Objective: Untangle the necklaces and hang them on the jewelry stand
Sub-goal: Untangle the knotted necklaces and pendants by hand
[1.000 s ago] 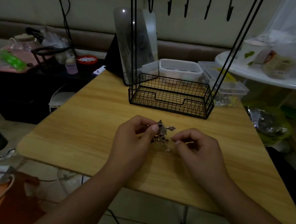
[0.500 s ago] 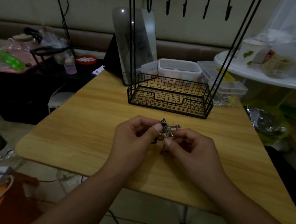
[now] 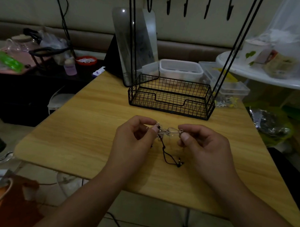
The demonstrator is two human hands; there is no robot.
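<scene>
Left hand [image 3: 135, 140] and right hand [image 3: 205, 146] each pinch the tangled necklaces [image 3: 165, 132] above the table [image 3: 92, 127], jewelry stand [image 3: 171, 97] at 12 o'clock.

No text, label or number is legible anywhere.

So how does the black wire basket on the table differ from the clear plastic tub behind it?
The black wire basket is open mesh you can see through, with no lid; the clear plastic tub has solid cloudy walls and a lid on top. The basket sits nearer the hands, on the wooden table; the tub sits behind it. Both are rectangular.
</scene>
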